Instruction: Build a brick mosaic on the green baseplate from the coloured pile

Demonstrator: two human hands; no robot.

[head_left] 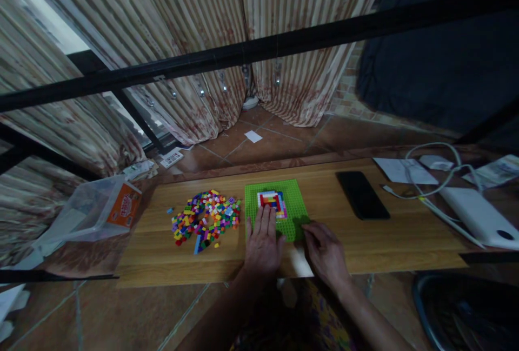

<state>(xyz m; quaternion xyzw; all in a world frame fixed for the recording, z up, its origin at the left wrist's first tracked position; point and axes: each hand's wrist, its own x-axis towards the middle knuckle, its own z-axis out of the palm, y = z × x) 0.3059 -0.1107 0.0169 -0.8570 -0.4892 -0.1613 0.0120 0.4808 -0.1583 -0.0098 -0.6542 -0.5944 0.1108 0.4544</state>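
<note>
A green baseplate (295,199) lies on the wooden table (385,237), with a small patch of white, red, yellow and blue bricks (272,202) built on it. My left hand (263,240) rests flat on the plate's near left part, fingers spread toward the built patch. My right hand (324,251) touches the plate's near right corner with curled fingers; whether it pinches a brick is too small to tell. A pile of loose coloured bricks (206,218) lies left of the plate.
A clear plastic tub with an orange label (91,210) lies tipped at the table's left end. A black phone (362,195), white cables (433,189), papers and a white device (478,216) sit to the right. A black bar (259,53) crosses overhead.
</note>
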